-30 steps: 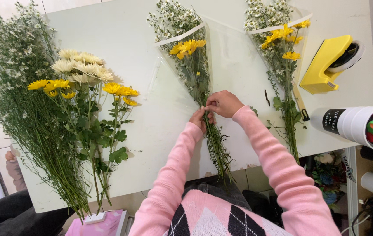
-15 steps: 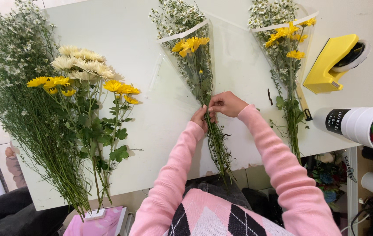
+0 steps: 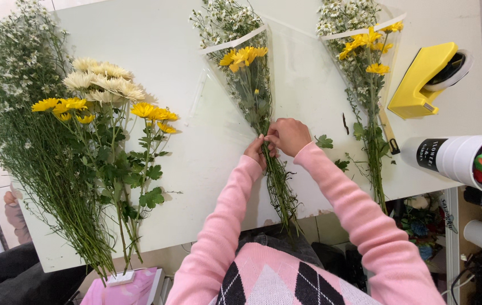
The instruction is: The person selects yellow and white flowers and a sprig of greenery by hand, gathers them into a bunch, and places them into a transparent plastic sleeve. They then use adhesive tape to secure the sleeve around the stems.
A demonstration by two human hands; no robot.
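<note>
Fingers: both hands meet at one spot, fingers pinched tight on the neck of the centre bouquet [image 3: 252, 85], where the clear sleeve narrows onto the stems.
Left hand [image 3: 256, 151]: tucked under and against the stems, gripping the wrap from the left side.
Right hand [image 3: 288, 135]: over the top, fingertips curled down onto the same spot; whether a strip of tape sits under them I cannot tell.
Centre bouquet: lying flat mid-table, heads pointing away, yellow daisies with white filler inside a clear cone, bare stems running past the near table edge.
Step in hand: by my reading, cinching or fastening the sleeve at the neck.
Next move calls for: one hand keeping the pinch so the cone does not spring open, the other free to secure it.
Wrapped bouquets: two, counting the second bouquet [image 3: 365, 62] lying to the right, well apart.
Loose flower heap [image 3: 71, 147]: one big pile on the left, unwrapped, with white filler, cream blooms and yellow blooms.
Tape dispenser [image 3: 424, 79]: one, yellow, far right.
White tube [image 3: 455, 158]: one at the right edge, coloured scissor handles poking out.
Table [image 3: 156, 39]: one pale top carrying it all.
</note>
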